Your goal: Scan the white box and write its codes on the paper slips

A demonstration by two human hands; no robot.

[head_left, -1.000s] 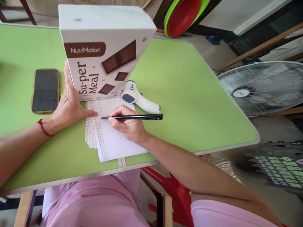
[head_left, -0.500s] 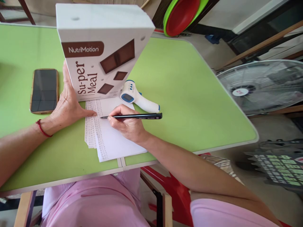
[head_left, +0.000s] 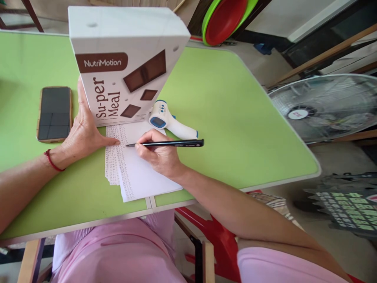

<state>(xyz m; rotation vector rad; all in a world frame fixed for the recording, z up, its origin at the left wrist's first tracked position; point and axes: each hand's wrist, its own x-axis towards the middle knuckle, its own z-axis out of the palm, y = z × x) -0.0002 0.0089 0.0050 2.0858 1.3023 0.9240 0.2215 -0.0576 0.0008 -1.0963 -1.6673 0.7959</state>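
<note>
My right hand pinches a black pen, its tip at the written part of a white sheet of paper. Rows of small handwriting run along the sheet's left side, and more written sheets lie fanned out beneath it. My left hand is spread, the thumb lying on the paper and the fingers along the left side of a tall white NutriMotion box; some of those fingers are hidden behind it. The box stands at the papers' far edge. Just beyond my right hand lies a white and blue infrared thermometer.
A phone in a brown case lies left of my left hand on the green table. A fan stands past the table's right edge. Behind the table are green and red basins. A red stool is below the edge.
The pen has tilted slightly in my right hand, its tip shifting a little along the sheet. My left hand keeps its place; the whole view has drifted very slightly.
</note>
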